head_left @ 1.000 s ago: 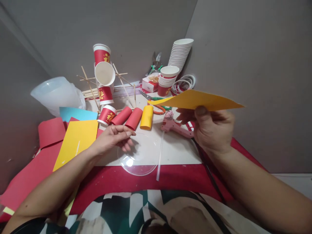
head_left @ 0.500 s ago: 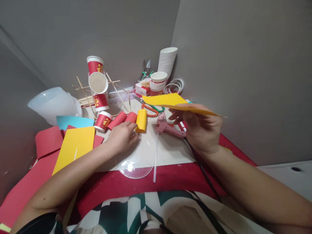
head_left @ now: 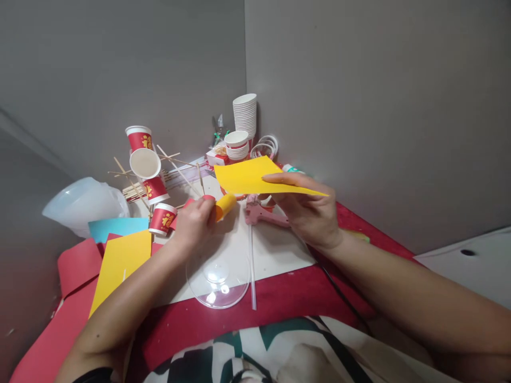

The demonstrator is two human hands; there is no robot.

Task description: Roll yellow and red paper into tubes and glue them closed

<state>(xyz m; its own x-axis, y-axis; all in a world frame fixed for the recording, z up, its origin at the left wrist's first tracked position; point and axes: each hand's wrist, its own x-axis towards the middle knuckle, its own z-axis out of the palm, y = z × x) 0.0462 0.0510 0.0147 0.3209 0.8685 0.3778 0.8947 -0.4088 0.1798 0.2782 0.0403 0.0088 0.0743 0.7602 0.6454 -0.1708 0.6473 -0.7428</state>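
My left hand (head_left: pixel 194 223) is closed on one end of a small yellow paper tube (head_left: pixel 226 206), which is tilted above the white board. Red paper (head_left: pixel 209 198) shows just behind those fingers, partly hidden. My right hand (head_left: pixel 311 215) pinches a yellow paper sheet (head_left: pixel 247 175) by its right end, thumb on top, and holds it up off the table. Below that sheet lies a pink glue gun (head_left: pixel 265 214) with a clear glue stick (head_left: pixel 252 271) sticking out toward me. In front of my left hand is a clear round plastic disc (head_left: pixel 217 300).
Red paper cups (head_left: pixel 163 219) and thin wooden sticks (head_left: pixel 128 173) stand at the left back. Stacked white cups (head_left: pixel 245 114) are by the wall corner. A plastic bag (head_left: pixel 82 205), blue paper (head_left: pixel 115 227) and yellow paper (head_left: pixel 120 266) lie left. Grey walls enclose the back.
My left hand has taken hold of the yellow tube, which was upright and now tilts. The yellow sheet in my right hand has turned to show more of its face. The view has shifted right.
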